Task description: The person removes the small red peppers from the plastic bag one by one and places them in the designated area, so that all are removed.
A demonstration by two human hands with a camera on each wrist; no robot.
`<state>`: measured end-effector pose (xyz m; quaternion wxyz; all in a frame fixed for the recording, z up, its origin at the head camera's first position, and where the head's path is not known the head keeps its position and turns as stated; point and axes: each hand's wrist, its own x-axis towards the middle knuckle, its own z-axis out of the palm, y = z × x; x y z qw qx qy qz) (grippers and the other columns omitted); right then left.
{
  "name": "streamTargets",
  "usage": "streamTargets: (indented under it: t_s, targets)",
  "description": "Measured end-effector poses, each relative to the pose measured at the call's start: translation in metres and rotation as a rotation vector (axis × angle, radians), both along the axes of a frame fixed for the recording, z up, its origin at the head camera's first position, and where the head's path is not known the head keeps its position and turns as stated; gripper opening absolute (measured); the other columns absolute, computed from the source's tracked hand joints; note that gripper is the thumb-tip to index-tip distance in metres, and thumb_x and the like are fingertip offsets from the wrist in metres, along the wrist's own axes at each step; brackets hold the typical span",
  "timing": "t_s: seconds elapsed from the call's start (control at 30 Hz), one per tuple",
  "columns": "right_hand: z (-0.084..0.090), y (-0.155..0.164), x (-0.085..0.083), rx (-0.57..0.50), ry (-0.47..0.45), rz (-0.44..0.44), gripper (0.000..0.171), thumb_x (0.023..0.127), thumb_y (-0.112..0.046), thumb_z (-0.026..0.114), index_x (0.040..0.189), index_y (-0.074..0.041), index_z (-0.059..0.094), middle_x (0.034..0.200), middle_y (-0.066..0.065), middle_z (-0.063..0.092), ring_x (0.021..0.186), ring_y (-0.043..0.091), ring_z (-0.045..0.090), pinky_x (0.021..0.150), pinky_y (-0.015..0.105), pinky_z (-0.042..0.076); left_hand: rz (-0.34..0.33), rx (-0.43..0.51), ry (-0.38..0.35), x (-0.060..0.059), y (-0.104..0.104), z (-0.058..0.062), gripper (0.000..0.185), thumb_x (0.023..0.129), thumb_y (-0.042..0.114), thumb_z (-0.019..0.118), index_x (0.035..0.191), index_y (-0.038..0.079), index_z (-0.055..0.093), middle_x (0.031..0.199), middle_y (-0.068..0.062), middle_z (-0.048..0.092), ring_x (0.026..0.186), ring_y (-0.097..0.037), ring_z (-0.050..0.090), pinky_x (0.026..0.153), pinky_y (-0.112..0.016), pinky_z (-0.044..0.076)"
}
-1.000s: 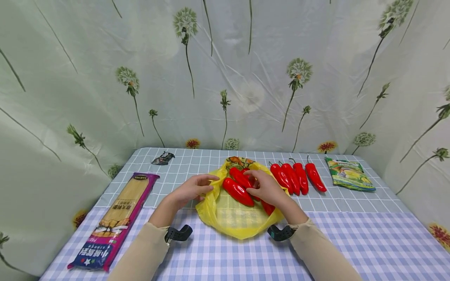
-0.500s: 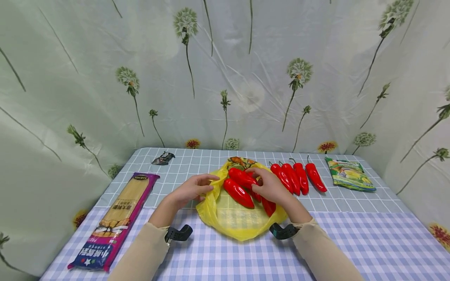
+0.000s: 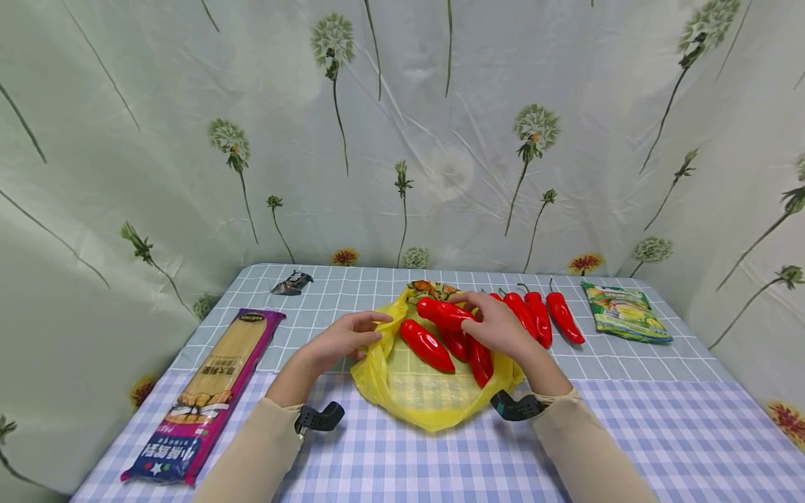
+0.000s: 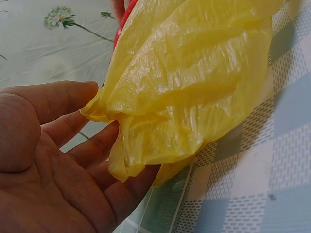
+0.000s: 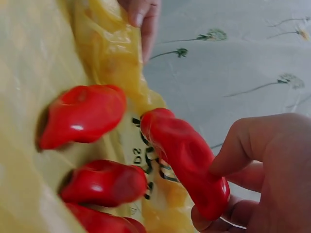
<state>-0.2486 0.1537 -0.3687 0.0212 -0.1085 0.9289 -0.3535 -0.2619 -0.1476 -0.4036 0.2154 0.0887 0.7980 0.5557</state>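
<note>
Pinched only by its right end, the red pepper [image 3: 440,314] may slip from your right hand [image 3: 499,327]; the yellow bag [image 3: 434,419], lightly held by your left hand [image 3: 342,341], may sag.

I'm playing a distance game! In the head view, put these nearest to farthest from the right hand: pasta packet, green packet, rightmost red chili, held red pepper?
1. Held red pepper: in the grip of the right hand.
2. Rightmost red chili: on its right.
3. Green packet: farther right.
4. Pasta packet: far left.
</note>
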Motion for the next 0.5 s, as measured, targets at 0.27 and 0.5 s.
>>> streamTargets:
  t_s: [0.27, 0.5]
  targets:
    - [0.006, 0.012, -0.001, -0.070, -0.007, -0.012, 0.049, 0.084, -0.015, 0.064, 0.133, -0.015, 0.061, 0.120, 0.010, 0.065, 0.100, 0.026, 0.058, 0.079, 0.034, 0.058, -0.004, -0.011, 0.000, 0.001, 0.000, -0.001, 0.035, 0.099, 0.018, 0.060, 0.134, 0.023, 0.061, 0.140, -0.008, 0.058, 0.095, -0.020, 0.058, 0.069, -0.026, 0.050]
    - [0.007, 0.018, -0.002, -0.190, -0.030, -0.065, 0.043, 0.088, -0.013, 0.059, 0.131, -0.007, 0.063, 0.127, 0.015, 0.063, 0.106, 0.029, 0.059, 0.090, 0.042, 0.057, -0.004, -0.012, 0.011, 0.001, 0.001, -0.001, 0.035, 0.099, 0.017, 0.059, 0.134, 0.023, 0.062, 0.142, -0.007, 0.057, 0.094, -0.019, 0.059, 0.069, -0.026, 0.050]
